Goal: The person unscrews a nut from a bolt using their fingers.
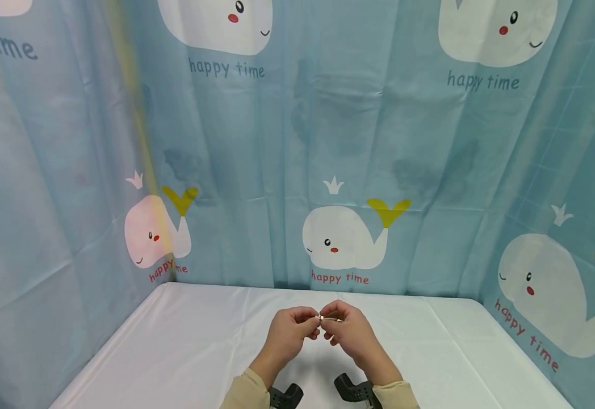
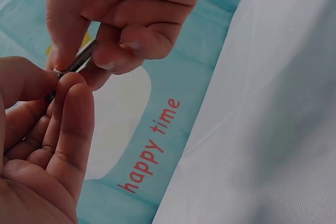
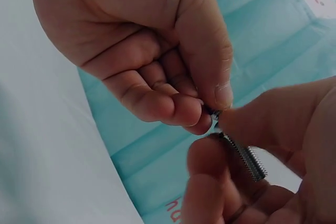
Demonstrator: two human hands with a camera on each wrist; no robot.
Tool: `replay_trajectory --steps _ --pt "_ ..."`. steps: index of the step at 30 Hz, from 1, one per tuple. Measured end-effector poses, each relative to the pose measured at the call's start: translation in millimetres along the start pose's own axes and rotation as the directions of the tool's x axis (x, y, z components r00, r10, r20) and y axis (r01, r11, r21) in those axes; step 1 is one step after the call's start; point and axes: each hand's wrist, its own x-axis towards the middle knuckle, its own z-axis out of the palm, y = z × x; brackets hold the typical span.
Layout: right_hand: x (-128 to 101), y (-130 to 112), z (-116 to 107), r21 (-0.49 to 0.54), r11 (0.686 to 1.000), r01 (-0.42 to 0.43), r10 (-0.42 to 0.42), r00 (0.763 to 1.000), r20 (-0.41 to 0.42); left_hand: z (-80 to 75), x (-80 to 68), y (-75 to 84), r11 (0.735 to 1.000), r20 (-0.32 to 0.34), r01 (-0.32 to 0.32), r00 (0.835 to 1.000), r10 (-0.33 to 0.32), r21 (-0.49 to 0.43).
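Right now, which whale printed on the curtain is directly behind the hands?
The middle lower whale, white with a yellow tail and red "happy time" lettering underneath; the pink-tinted one sits left, another far right.

White table (image 1: 185, 352), covered with a smooth cloth (image 1: 456, 346) showing faint fold creases. Set against the blue whale-print curtain (image 1: 277, 142) along the far and side edges. Rounded far corners at left and right. Nothing seen lying on the top; hands held above the near middle, casting a soft shadow there. Seen as a pale sheet in both wrist views too.
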Motion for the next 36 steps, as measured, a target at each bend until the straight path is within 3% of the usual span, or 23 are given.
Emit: replay_trajectory --steps 5,9,19,28,36 --pt "0.9 -1.4 -1.9 0.035 0.999 -0.011 0.013 0.999 -0.032 -0.3 0.8 1.2 1.0 -0.008 0.002 1.0 -0.002 0.001" --pt "0.2 -2.5 -2.7 0.049 0.998 -0.026 0.027 1.0 -0.009 0.3 1.8 2.3 1.0 -0.004 -0.003 1.0 0.003 -0.002" --pt "-0.7 -3.4 -2.7 0.018 1.0 0.003 -0.003 1.0 0.006 -1.2 1.4 1.8 1.0 0.02 0.005 1.0 -0.005 0.014" --pt "-0.3 -5.8 -5.2 -0.028 1.0 0.013 -0.014 1.0 -0.012 -2.6 2.5 1.6 0.998 0.044 -0.031 0.999 0.028 0.062" --pt "-2.7 -9.2 -5.4 0.001 0.999 -0.05 0.05 0.999 -0.01 -3.4 1.1 2.2 1.0 0.031 -0.017 0.999 0.017 0.017"
